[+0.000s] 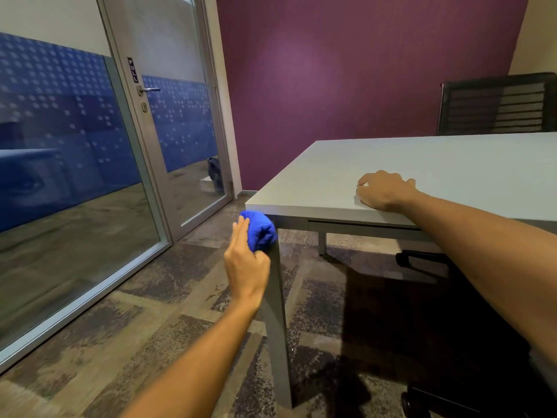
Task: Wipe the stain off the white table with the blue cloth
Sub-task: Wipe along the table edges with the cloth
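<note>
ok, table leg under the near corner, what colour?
Grey, darker than the white table top. The table leg shows best in the head view.

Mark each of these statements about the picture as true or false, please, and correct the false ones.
1. The left hand holds the bunched blue cloth against the top of the grey metal table leg. True.
2. The blue cloth lies flat in the middle of the white rectangular table top. False: it is below the near left corner, off the top.
3. The right hand rests on the table top near its front edge. True.
4. The right hand holds a spray bottle. False: no bottle is in view; its fingers are curled, and whether they hold something small cannot be told.
5. The glass door with the metal lever handle stands wide open. False: it is closed.
</note>
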`<action>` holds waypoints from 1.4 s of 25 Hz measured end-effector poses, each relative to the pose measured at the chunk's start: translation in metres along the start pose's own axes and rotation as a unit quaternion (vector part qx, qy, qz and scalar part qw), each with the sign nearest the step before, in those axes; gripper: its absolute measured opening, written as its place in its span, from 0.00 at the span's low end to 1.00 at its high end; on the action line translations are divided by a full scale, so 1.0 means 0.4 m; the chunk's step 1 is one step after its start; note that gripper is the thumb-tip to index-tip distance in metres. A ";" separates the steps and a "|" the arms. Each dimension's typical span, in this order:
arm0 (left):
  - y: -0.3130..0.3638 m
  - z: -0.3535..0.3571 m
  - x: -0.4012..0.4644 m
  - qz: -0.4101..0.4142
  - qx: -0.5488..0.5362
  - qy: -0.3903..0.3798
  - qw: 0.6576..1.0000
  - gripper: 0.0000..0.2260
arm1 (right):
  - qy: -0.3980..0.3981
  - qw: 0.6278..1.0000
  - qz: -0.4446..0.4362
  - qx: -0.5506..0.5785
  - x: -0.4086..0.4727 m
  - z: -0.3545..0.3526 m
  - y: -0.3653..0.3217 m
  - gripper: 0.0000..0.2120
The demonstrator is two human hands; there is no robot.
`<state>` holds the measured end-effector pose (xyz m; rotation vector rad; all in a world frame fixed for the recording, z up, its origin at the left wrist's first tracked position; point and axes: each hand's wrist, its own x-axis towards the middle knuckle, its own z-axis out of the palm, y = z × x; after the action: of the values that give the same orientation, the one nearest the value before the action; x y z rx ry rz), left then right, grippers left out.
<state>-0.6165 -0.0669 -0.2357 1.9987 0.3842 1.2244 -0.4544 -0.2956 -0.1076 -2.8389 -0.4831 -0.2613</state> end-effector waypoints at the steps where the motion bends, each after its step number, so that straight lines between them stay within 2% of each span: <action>1: 0.006 0.026 -0.011 -0.015 -0.007 0.004 1.000 0.36 | -0.001 1.000 -0.001 0.002 0.003 0.003 0.002 0.16; 5: -0.007 0.082 -0.027 0.031 0.061 -0.005 0.998 0.34 | 0.002 1.000 -0.002 -0.002 0.008 0.005 -0.001 0.14; 9: -0.044 0.065 -0.023 0.092 0.147 -0.023 0.985 0.32 | 0.006 1.000 -0.004 -0.007 0.010 0.007 -0.002 0.14; 15: -0.081 0.054 -0.059 0.078 0.188 -0.075 0.976 0.32 | 0.006 1.000 0.002 -0.011 0.011 0.005 -0.005 0.15; 19: -0.095 0.050 -0.073 0.073 0.226 -0.108 0.965 0.30 | -0.001 1.000 0.004 -0.020 0.004 0.001 -0.008 0.20; 23: -0.115 0.030 -0.083 0.087 0.291 -0.183 0.935 0.20 | -0.003 1.000 0.001 -0.023 0.002 -0.003 -0.011 0.20; 27: -0.116 -0.014 -0.083 0.088 0.310 -0.278 0.905 0.11 | 0.000 1.000 0.000 -0.023 -0.003 -0.004 -0.007 0.20; 30: -0.087 -0.066 -0.076 0.034 0.223 -0.331 0.916 0.11 | -0.003 1.000 -0.004 -0.023 -0.006 -0.005 -0.007 0.19; 32: -0.065 -0.102 -0.076 -0.005 0.165 -0.273 0.948 0.16 | -0.005 1.000 -0.002 -0.010 -0.007 -0.005 -0.004 0.19; 35: -0.040 -0.140 -0.058 -0.135 0.073 -0.132 0.979 0.21 | 0.021 0.999 -0.011 0.034 -0.018 -0.012 -0.005 0.26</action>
<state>-0.6740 -0.0454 -0.2472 2.1164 0.6034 0.7714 -0.4624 -0.2974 -0.1044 -2.7570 -0.5051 -0.3034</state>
